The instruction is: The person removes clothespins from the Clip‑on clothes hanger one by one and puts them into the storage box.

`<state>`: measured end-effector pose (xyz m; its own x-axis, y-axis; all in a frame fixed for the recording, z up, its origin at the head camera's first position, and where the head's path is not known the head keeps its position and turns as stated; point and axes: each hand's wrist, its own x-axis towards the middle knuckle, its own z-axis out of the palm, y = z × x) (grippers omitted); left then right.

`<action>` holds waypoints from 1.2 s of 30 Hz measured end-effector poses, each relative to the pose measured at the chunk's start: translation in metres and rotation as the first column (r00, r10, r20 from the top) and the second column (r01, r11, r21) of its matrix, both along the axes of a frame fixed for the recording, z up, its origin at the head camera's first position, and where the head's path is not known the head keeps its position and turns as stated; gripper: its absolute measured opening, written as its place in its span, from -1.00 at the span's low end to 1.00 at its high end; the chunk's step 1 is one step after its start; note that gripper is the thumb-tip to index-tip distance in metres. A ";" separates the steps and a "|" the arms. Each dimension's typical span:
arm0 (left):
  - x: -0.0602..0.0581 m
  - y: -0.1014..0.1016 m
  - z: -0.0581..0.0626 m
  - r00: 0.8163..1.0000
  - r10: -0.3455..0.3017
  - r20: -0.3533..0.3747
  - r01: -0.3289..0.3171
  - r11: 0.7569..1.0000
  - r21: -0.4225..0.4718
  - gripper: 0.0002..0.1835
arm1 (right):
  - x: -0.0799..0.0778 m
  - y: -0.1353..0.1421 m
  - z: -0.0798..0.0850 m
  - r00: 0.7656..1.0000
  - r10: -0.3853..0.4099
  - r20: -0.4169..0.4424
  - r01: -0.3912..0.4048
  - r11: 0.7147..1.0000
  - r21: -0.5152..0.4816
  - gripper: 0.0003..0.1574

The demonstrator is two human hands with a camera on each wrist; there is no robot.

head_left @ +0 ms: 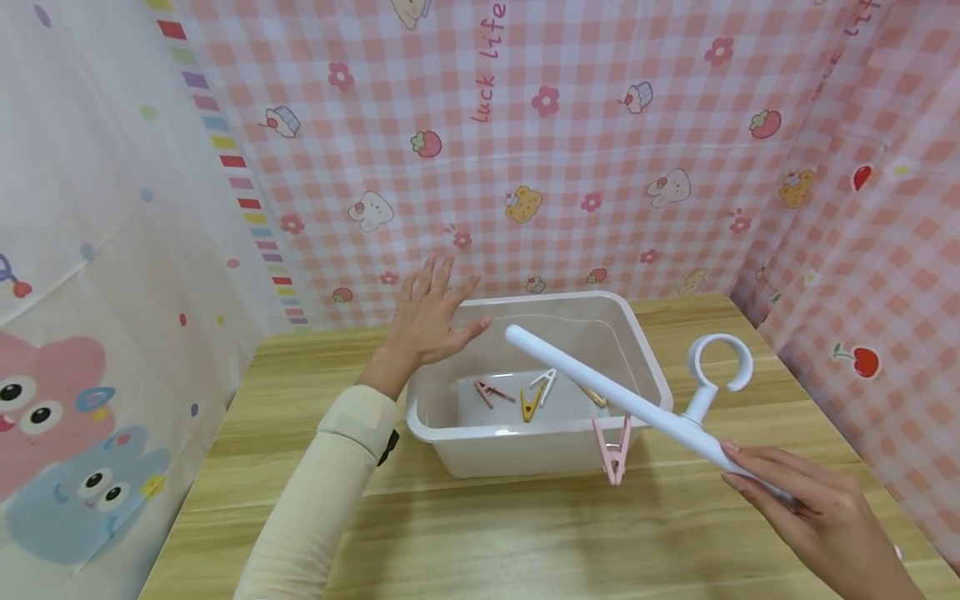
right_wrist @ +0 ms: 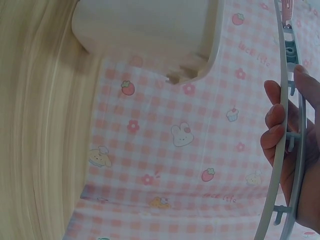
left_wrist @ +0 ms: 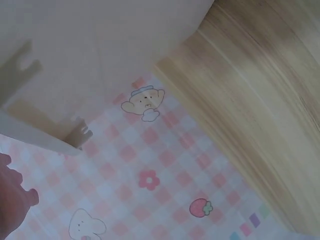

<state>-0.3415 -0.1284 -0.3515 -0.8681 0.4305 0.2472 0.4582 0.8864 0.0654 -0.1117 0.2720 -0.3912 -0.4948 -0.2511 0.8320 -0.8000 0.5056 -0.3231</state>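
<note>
My right hand [head_left: 832,508] grips one end of a pale blue clip hanger [head_left: 600,379] with an open ring hook. In the right wrist view, fingers and thumb wrap around the hanger's double rail [right_wrist: 278,170]. A pink clothespin [head_left: 613,454] hangs beneath the bar, in front of a white plastic bin [head_left: 517,454]. Over the bin's back left corner is my left hand [head_left: 427,321], fingers spread and holding nothing; I cannot tell if it touches the rim. Inside the bin lie a red clothespin [head_left: 492,392], a yellow clothespin [head_left: 529,404], a white clothespin [head_left: 547,385] and another yellowish clothespin [head_left: 595,395], partly hidden by the hanger.
The bin stands on a wood-grain table [head_left: 480,533] near its back edge. Behind it hangs a pink checked cloth [head_left: 465,175], with a white patterned cloth [head_left: 127,208] at the left. A small white object [head_left: 897,552] shows beside my right wrist.
</note>
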 end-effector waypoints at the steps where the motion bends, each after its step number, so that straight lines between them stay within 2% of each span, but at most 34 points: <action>1: 0.000 -0.001 0.000 1.000 -0.001 0.001 0.001 1.000 0.002 -0.19 | 0.000 0.000 0.000 1.000 -0.003 0.002 0.003 1.000 0.002 -0.41; 9: 0.008 -0.003 -0.003 0.998 -0.005 0.058 0.002 0.999 0.052 -0.18 | -0.001 0.001 -0.001 1.000 0.000 0.009 0.000 1.000 -0.002 -0.40; 15: 0.016 -0.004 -0.008 0.998 -0.036 0.060 0.028 0.992 0.124 -0.19 | -0.002 0.002 -0.002 1.000 0.011 0.006 -0.011 1.000 -0.009 -0.41; 20: 0.027 -0.003 -0.014 0.994 -0.087 0.068 0.071 0.974 0.214 -0.18 | -0.003 0.002 -0.001 1.000 0.011 -0.008 -0.011 1.000 -0.009 -0.40; 24: 0.040 0.003 -0.014 0.988 -0.127 0.092 0.094 0.949 0.301 0.02 | -0.004 0.001 0.000 1.000 -0.008 0.002 0.008 1.000 0.003 -0.39; 27: 0.051 0.012 -0.012 0.980 -0.182 0.084 0.135 0.909 0.394 0.14 | -0.006 -0.001 0.001 1.000 0.000 0.000 0.000 1.000 -0.006 -0.40; 30: 0.060 0.022 -0.012 0.968 -0.247 0.048 0.192 0.850 0.490 0.16 | -0.008 -0.005 0.003 0.999 0.037 -0.020 -0.037 0.999 -0.029 -0.42; 34: 0.072 0.034 -0.014 0.939 -0.343 0.015 0.262 0.745 0.614 0.10 | -0.011 -0.012 0.005 0.996 0.070 -0.052 -0.073 0.996 -0.047 -0.45; 36: 0.078 0.038 -0.015 0.919 -0.394 0.008 0.288 0.684 0.670 -0.05 | -0.011 -0.015 0.006 0.995 0.076 -0.062 -0.079 0.996 -0.052 -0.46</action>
